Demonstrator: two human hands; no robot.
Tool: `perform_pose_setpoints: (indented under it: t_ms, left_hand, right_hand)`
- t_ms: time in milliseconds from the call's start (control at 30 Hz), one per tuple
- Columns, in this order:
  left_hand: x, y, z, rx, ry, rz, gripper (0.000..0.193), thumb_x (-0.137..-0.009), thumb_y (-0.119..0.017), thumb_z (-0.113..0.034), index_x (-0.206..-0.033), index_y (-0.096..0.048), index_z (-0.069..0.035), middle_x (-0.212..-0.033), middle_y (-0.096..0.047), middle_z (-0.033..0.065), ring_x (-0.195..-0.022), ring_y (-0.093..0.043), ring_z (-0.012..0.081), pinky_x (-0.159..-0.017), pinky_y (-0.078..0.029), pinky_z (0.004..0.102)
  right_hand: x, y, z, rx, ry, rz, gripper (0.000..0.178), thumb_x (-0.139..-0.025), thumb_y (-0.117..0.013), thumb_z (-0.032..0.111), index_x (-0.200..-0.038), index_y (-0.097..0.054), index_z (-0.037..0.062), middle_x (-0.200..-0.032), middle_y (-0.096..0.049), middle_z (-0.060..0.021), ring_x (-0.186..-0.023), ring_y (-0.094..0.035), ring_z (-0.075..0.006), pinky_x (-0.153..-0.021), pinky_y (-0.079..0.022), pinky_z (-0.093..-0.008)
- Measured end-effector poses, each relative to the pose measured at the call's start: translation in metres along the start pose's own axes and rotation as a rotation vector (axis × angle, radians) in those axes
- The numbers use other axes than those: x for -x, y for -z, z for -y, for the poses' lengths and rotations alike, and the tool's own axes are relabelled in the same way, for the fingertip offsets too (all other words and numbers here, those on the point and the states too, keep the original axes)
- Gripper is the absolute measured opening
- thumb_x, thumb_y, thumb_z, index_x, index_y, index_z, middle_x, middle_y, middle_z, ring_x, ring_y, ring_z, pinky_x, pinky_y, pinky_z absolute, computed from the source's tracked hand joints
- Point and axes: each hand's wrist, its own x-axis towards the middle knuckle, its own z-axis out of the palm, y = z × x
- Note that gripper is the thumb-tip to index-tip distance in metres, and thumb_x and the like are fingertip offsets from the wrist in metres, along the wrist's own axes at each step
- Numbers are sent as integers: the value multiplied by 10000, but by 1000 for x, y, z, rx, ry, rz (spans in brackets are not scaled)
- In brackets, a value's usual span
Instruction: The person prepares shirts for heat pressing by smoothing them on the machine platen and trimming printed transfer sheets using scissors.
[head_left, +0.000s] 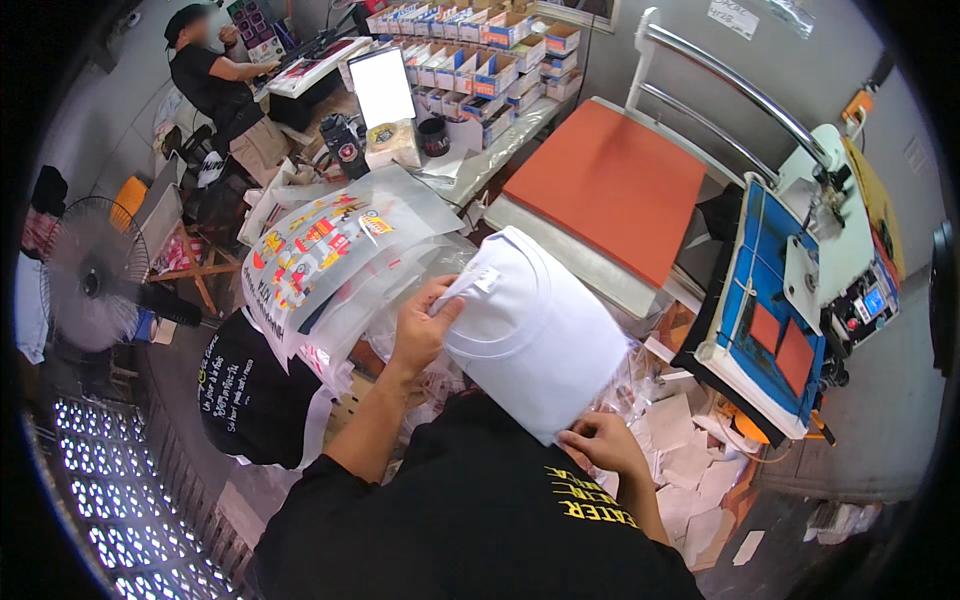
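A folded white T-shirt (545,325) is held up in front of me, its round collar and neck label toward the far side. My left hand (420,325) is closed on the shirt's left edge near the collar. At the near right corner, the fingers of my right hand (603,442) pinch the hem. Left of the shirt lies a stack of clear transfer film sheets (335,255) with a colourful print on top. Just beyond the shirt stands a heat press, with an orange-red pad (610,190) on its lower plate.
The press's upper plate (765,290) is swung out to the right. Boxes (470,70) in rows fill the back table, near a dark bottle (343,145). A fan (92,280) stands at left; a black printed shirt (255,395) hangs nearer. Another person (225,85) works at far left.
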Motion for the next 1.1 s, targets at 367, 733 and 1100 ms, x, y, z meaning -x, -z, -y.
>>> perform_pose_setpoints:
  t_ms: [367, 733, 1100]
  left_hand:
    - [74, -133, -10, -740, -694, 838, 231, -748, -736, -261, -822, -607, -84, -679, -613, 90, -646, -642, 321, -591, -519, 427]
    - [134, -156, 97, -880, -566, 1163, 327, -769, -741, -371, -845, -556, -111, -701, -662, 113, -636, -661, 328, -554, -515, 457]
    - [134, -203, 88, -718, -676, 1660, 131, -754, -718, -230, -792, -648, -126, -747, -660, 102, -708, -654, 342, -603, -516, 448]
  right_hand:
    - [44, 4, -15, 622, 566, -467, 128, -735, -706, 25, -850, -654, 47, -824, -673, -142, -859, -652, -302, -978, -382, -501]
    - [95, -56, -175, -24, -92, -716, 249, -814, -738, 246, -821, -680, 4, -714, -648, -173, -638, -600, -275, -622, -468, -391]
    - [222, -112, -388, 108, -827, -1222, 313, -854, -696, 323, -955, -682, 27, -759, -649, -100, -700, -602, -196, -631, -486, -315]
